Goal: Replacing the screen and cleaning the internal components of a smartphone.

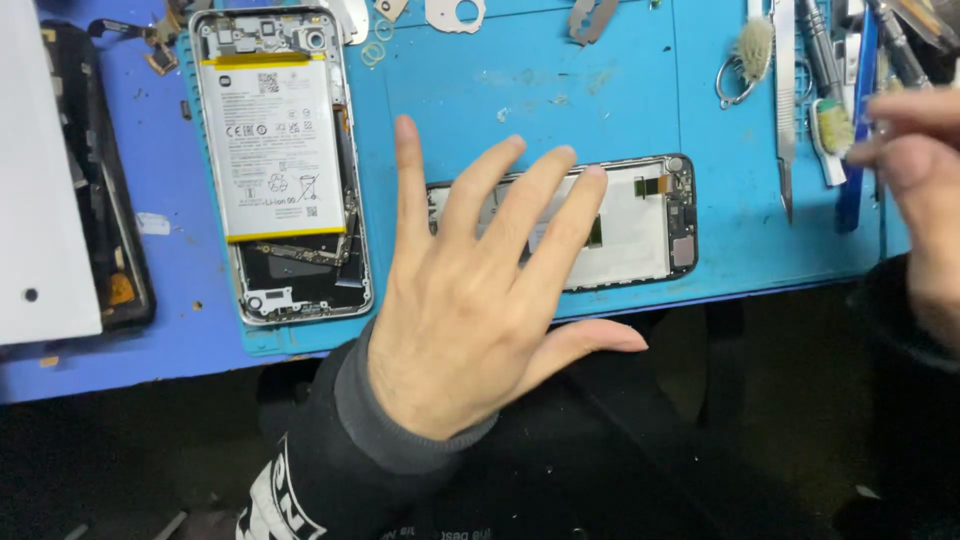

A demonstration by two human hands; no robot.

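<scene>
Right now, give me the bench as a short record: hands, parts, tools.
left hand: left hand spread flat, fingers over the phone frame, holding nothing
right hand: right hand blurred at the right edge by the tools; grip cannot be told
open phone: open phone with battery showing, lying left of the left hand
mat: blue mat under both phones
far left: dark screen beside a white panel

A blue work mat (600, 90) carries two opened phones (282, 165), tweezers (785, 110), brushes (830, 125) and metal scraps (590, 20).
</scene>
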